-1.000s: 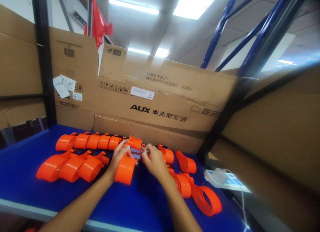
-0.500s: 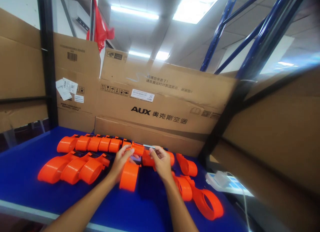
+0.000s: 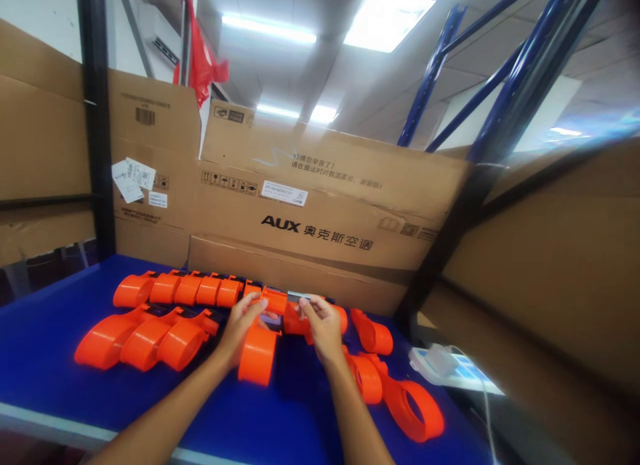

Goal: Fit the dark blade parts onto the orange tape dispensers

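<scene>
My left hand (image 3: 243,323) is closed, thumb and fingers gripping a small orange plastic piece (image 3: 275,301) in front of me. Thumb and fingertips of my right hand (image 3: 323,325) pinch a flat grey-silver strip (image 3: 297,296) at the right end of that piece. Whether the two parts are joined, I cannot tell. Just below my left hand stands a wide orange loop (image 3: 257,355) with a dark part at its top. More orange loops lie behind and beside my right hand, partly hidden by it.
Several orange loops (image 3: 188,289) with black ends form a back row on the blue tabletop (image 3: 200,415), with others (image 3: 145,341) ahead of them at left. At right lie more loops (image 3: 414,409) and a white power adapter (image 3: 443,359) with a cable. Cardboard (image 3: 240,255) walls the back.
Both hands keep the same hold and position. Only the camera view has shifted very slightly.
</scene>
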`<control>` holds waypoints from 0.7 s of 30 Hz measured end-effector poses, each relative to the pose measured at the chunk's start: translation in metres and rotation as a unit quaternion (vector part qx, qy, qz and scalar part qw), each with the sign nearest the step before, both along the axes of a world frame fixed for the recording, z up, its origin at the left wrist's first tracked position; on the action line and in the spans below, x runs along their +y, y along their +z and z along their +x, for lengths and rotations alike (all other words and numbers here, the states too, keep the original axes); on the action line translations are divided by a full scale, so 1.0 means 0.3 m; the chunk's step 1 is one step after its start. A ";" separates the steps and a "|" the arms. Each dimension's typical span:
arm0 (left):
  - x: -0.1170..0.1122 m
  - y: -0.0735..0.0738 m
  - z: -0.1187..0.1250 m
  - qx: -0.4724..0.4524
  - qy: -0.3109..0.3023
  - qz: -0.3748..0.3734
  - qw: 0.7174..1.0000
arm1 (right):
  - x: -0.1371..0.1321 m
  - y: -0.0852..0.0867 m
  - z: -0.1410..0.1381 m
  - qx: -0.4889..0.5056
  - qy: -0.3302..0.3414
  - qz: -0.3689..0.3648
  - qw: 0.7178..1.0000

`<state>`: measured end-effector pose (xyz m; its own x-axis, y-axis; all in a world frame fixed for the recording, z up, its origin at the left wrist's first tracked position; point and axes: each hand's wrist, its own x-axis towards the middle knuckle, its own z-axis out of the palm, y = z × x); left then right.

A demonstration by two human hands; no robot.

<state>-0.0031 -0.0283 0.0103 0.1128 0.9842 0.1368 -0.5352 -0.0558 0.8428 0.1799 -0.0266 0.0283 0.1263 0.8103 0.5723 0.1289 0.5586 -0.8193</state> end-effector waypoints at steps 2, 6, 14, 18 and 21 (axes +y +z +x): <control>0.000 0.002 0.000 -0.008 -0.005 -0.007 1.000 | 0.000 0.000 0.003 -0.008 0.001 0.001 1.000; 0.001 0.005 0.004 0.001 -0.009 -0.002 1.000 | 0.001 -0.006 0.000 -0.030 0.017 -0.006 0.999; 0.006 0.001 0.012 0.005 0.009 0.029 1.000 | 0.005 -0.020 -0.030 -0.025 -0.017 -0.017 0.999; 0.000 0.013 0.008 -0.023 0.029 0.019 0.999 | 0.002 -0.012 -0.021 0.010 -0.071 -0.006 0.997; -0.005 0.024 0.004 -0.025 0.028 0.014 0.999 | -0.001 -0.010 -0.013 -0.005 -0.063 -0.004 0.998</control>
